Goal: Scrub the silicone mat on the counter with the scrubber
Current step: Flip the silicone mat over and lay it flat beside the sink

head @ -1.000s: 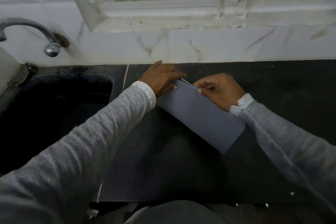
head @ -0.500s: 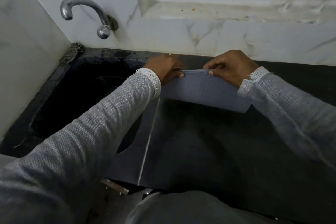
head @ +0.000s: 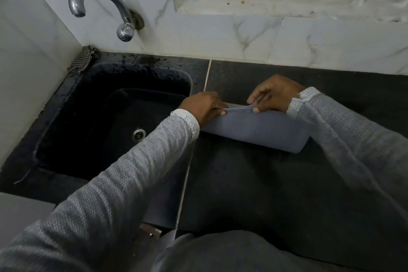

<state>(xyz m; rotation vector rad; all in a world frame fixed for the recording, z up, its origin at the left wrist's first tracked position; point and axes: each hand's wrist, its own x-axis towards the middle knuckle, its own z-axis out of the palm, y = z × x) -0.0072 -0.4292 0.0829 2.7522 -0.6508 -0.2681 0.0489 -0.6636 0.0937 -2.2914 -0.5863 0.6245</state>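
My left sleeve (head: 123, 183) is grey open-weave knit, speckled pale, running in from 7 o'clock. Its cuff (head: 185, 118) is whiter, with a frayed, fuzzy edge. My right sleeve (head: 344, 139) comes from 4 o'clock in the same grey knit, its pale cuff (head: 302, 100) ragged with loose threads. At 6 o'clock, smoother dark grey cloth (head: 231, 252) covers my front

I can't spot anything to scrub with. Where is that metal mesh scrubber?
In the head view, the scrubber sits at the far left corner of the sink, against the wall tiles, below and left of the tap.
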